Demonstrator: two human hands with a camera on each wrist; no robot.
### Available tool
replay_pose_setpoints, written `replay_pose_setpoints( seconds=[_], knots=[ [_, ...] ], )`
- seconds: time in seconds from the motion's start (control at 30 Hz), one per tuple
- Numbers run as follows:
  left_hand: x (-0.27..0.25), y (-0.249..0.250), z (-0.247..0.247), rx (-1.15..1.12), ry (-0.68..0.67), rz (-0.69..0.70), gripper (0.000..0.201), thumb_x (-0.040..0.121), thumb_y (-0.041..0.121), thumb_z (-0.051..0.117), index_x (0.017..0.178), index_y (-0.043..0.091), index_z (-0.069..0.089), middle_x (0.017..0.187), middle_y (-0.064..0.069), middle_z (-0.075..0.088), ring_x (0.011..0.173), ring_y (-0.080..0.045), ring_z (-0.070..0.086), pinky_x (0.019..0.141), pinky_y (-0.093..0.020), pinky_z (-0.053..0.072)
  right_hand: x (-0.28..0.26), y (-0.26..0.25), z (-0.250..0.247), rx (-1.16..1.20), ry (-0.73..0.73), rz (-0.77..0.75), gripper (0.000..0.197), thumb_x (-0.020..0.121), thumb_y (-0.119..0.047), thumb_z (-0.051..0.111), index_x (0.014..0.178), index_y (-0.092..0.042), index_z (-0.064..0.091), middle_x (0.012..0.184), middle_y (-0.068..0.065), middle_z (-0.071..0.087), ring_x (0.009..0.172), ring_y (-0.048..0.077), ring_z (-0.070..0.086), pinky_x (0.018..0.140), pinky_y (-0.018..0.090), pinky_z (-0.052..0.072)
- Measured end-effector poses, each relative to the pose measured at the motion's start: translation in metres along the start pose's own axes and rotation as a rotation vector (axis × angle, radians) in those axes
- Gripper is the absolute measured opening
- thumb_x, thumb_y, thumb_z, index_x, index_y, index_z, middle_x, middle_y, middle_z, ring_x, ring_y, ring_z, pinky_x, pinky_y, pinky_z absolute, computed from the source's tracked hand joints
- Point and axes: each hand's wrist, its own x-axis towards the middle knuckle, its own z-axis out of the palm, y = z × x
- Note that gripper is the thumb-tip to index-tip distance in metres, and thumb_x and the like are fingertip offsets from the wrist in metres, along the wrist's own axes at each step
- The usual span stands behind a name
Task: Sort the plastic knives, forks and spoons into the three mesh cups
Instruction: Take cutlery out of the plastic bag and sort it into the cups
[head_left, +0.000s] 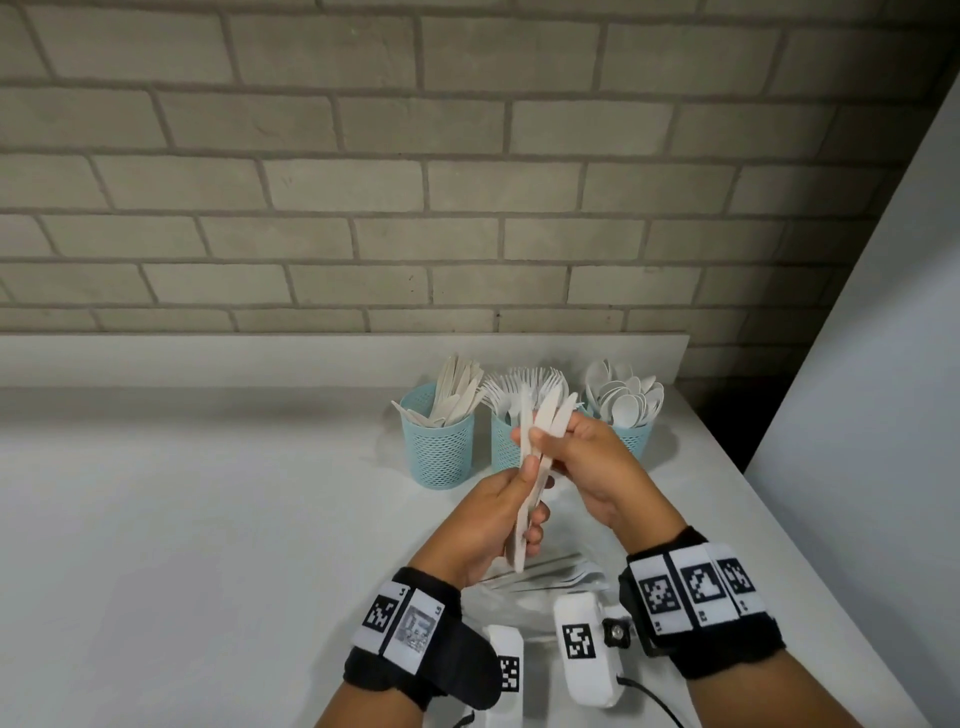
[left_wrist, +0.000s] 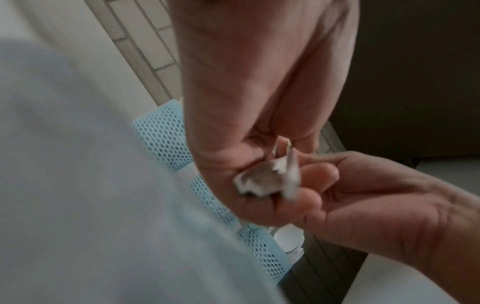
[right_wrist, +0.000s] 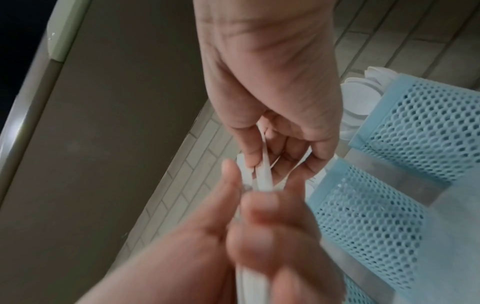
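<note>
Here, both hands hold one bundle of knives above the counter.
Left hand (head_left: 496, 525) grips the handle ends of the knives (head_left: 535, 457); right hand (head_left: 582, 457) pinches the bundle higher up, fingers curled round the blades. Bundle stands near upright, in front of the middle cup (head_left: 503, 441). Far side: left cup (head_left: 439, 441) holds knives, middle forks, right cup (head_left: 635, 436) spoons. More cutlery (head_left: 545, 574) lies on the counter (head_left: 182, 519) under the hands.

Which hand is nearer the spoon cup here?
Right. The right hand is just in front of the spoon cup, overlapping its lower left edge in the head view. The left hand is lower and further left, gripping the knives by their handles.
</note>
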Motion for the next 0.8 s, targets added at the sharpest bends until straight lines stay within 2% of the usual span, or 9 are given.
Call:
replay_pose_setpoints(
  seconds=[0.1, 0.17, 0.27, 0.33, 0.4, 0.47, 0.57, 0.7, 0.8],
  knots=[
    [-0.003, 0.001, -0.004, 0.046, 0.026, -0.009, 0.036, 0.097, 0.045, 0.036, 0.101, 0.014, 0.055, 0.057, 0.008, 0.039, 0.046, -0.004, 0.033, 0.046, -0.015, 0.030, 0.003, -0.008, -0.005, 0.084, -0.023, 0.018, 0.015, 0.094, -0.003, 0.050, 0.095, -0.010, 0.063, 0.092, 0.004, 0.070, 0.085, 0.020, 0.064, 0.080, 0.034, 0.051],
    [-0.004, 0.001, -0.006, 0.094, 0.041, -0.008, 0.035, 0.098, 0.044, 0.034, 0.096, 0.016, 0.055, 0.057, 0.009, 0.035, 0.044, -0.003, 0.028, 0.044, -0.013, 0.025, 0.005, -0.011, -0.004, 0.054, -0.045, 0.004, 0.013, 0.094, -0.006, 0.052, 0.104, -0.013, 0.058, 0.095, 0.008, 0.070, 0.088, 0.022, 0.065, 0.081, 0.036, 0.052],
    [-0.006, -0.001, -0.009, 0.151, 0.050, -0.032, 0.038, 0.097, 0.046, 0.034, 0.087, 0.016, 0.055, 0.055, 0.009, 0.035, 0.042, -0.003, 0.027, 0.042, -0.013, 0.022, 0.007, -0.016, -0.004, -0.087, 0.021, -0.055, 0.032, 0.092, -0.016, 0.056, 0.120, -0.018, 0.042, 0.106, 0.015, 0.066, 0.084, 0.021, 0.066, 0.065, 0.029, 0.056],
    [-0.008, -0.001, -0.011, 0.176, 0.042, -0.060, 0.041, 0.096, 0.049, 0.035, 0.082, 0.015, 0.054, 0.056, 0.008, 0.036, 0.041, -0.003, 0.028, 0.041, -0.014, 0.020, 0.009, -0.018, -0.004, -0.266, 0.062, -0.131, 0.043, 0.090, -0.025, 0.060, 0.126, -0.020, 0.038, 0.098, 0.011, 0.066, 0.071, 0.013, 0.066, 0.050, 0.020, 0.052],
    [-0.010, 0.001, -0.011, 0.185, 0.038, -0.071, 0.044, 0.095, 0.052, 0.034, 0.079, 0.015, 0.052, 0.056, 0.008, 0.037, 0.040, -0.003, 0.027, 0.042, -0.014, 0.019, 0.012, -0.018, -0.004, -0.456, 0.044, -0.214, 0.035, 0.088, -0.030, 0.062, 0.118, -0.019, 0.046, 0.081, 0.003, 0.062, 0.051, 0.003, 0.059, 0.041, 0.015, 0.044],
    [-0.010, 0.002, -0.013, 0.180, 0.051, -0.054, 0.048, 0.093, 0.056, 0.031, 0.079, 0.016, 0.052, 0.055, 0.008, 0.036, 0.040, -0.003, 0.026, 0.041, -0.014, 0.019, 0.015, -0.016, -0.003, -0.546, -0.005, -0.250, 0.023, 0.087, -0.030, 0.064, 0.102, -0.015, 0.054, 0.068, 0.000, 0.059, 0.038, 0.001, 0.050, 0.039, 0.014, 0.040],
    [-0.010, 0.002, -0.016, 0.172, 0.103, -0.022, 0.054, 0.092, 0.059, 0.025, 0.080, 0.015, 0.055, 0.056, 0.007, 0.036, 0.040, -0.003, 0.026, 0.041, -0.015, 0.020, 0.020, -0.016, -0.005, -0.522, -0.072, -0.222, 0.017, 0.087, -0.027, 0.065, 0.089, -0.014, 0.054, 0.061, -0.001, 0.059, 0.040, 0.005, 0.051, 0.040, 0.016, 0.041],
    [-0.008, 0.003, -0.023, 0.174, 0.200, 0.025, 0.057, 0.094, 0.058, 0.025, 0.085, 0.014, 0.060, 0.059, 0.005, 0.040, 0.040, -0.003, 0.029, 0.041, -0.014, 0.023, 0.026, -0.022, -0.005, -0.350, -0.227, -0.145, 0.013, 0.088, -0.012, 0.062, 0.086, -0.013, 0.050, 0.067, 0.009, 0.061, 0.044, 0.008, 0.058, 0.041, 0.016, 0.045],
    [-0.003, 0.004, -0.028, 0.084, 0.310, 0.079, 0.056, 0.096, 0.054, 0.027, 0.089, 0.012, 0.064, 0.058, 0.005, 0.041, 0.040, -0.003, 0.028, 0.039, -0.014, 0.022, 0.038, -0.032, -0.004, -0.357, -0.115, -0.195, 0.015, 0.088, -0.012, 0.062, 0.085, -0.013, 0.048, 0.066, 0.011, 0.061, 0.041, 0.008, 0.057, 0.041, 0.017, 0.047]
  ],
)
